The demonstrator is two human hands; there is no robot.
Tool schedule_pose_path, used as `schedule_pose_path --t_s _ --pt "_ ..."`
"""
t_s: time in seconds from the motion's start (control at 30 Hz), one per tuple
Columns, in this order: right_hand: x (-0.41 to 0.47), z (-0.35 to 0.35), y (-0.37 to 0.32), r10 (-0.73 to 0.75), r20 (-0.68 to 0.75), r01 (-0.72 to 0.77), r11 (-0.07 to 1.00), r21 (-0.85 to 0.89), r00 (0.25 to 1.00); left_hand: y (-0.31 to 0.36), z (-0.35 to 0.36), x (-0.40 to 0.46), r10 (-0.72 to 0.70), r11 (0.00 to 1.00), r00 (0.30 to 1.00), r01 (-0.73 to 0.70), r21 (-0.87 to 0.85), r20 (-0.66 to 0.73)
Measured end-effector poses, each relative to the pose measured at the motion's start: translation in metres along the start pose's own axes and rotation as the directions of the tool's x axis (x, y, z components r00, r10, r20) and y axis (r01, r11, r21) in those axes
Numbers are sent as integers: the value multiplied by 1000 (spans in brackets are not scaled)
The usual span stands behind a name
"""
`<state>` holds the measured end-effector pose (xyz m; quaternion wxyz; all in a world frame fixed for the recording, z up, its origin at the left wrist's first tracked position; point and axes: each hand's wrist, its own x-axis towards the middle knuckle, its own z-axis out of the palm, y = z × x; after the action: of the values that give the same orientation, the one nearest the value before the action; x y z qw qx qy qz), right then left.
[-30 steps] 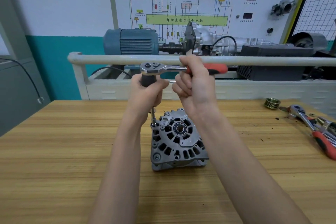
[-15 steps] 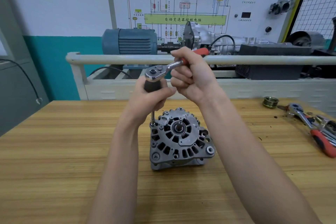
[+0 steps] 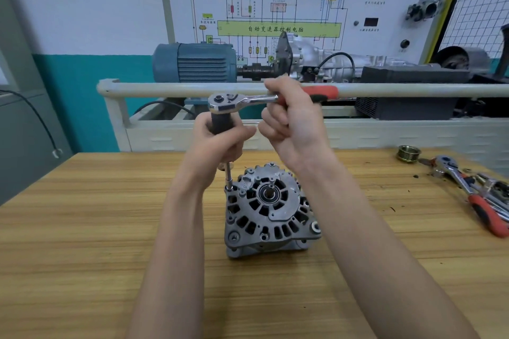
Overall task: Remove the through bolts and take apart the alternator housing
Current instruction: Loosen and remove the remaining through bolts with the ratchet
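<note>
A grey alternator (image 3: 271, 212) stands on the wooden bench (image 3: 82, 228), shaft end up. A ratchet wrench (image 3: 239, 100) with a red handle sits on a long extension bar (image 3: 228, 173) whose tip meets a through bolt at the housing's upper left corner. My left hand (image 3: 220, 143) grips the dark upper part of the extension below the ratchet head. My right hand (image 3: 292, 118) grips the red handle, which points to the right.
At the bench's right side lie a second red-handled ratchet (image 3: 473, 195) with other tools and a small grooved pulley (image 3: 409, 153). Behind the bench runs a white rail (image 3: 165, 89) in front of a blue motor (image 3: 195, 62) and a wiring board.
My right hand swung the ratchet handle back toward the right, from pointing up and away to lying level along the rail. The left hand kept its hold on the extension.
</note>
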<state>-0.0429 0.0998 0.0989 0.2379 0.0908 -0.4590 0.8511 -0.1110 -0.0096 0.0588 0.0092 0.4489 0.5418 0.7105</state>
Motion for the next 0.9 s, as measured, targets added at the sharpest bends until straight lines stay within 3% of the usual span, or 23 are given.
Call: schedule_pose_path --t_s 0.1,0.2,0.3,0.37,0.43,0.5,0.6,0.73,0.8,0.9 --pt "12 -1 -7 205 180 -197 979 -61 962 1 -5 -3 -29 999 985 32 -13 172" --pt "13 -1 -4 189 142 -194 981 27 972 4 3 -3 -81 995 979 68 79 186" --pt "3 -5 6 12 -77 -3 994 108 997 3 13 0 -55 997 998 56 60 -22" --pt "-8 -6 13 -130 -198 150 985 89 972 1 25 3 -19 995 975 40 91 -220" --pt "-19 -4 20 -238 -234 260 963 67 943 -1 37 4 26 990 918 30 136 -395" --pt "-24 -2 24 -292 -219 313 948 64 931 0 39 5 38 988 901 31 152 -432" --pt "-16 -4 15 -225 -133 234 971 51 965 3 18 2 8 991 983 17 134 -181" --pt "5 -5 -5 109 120 -106 994 -37 987 6 -2 -4 -24 999 993 20 31 119" --pt "11 -3 -9 209 192 -194 976 -96 959 5 -2 -5 -72 997 980 67 34 188" --pt "9 -2 -7 163 141 -159 987 -39 977 8 1 -4 -88 996 985 83 42 145"
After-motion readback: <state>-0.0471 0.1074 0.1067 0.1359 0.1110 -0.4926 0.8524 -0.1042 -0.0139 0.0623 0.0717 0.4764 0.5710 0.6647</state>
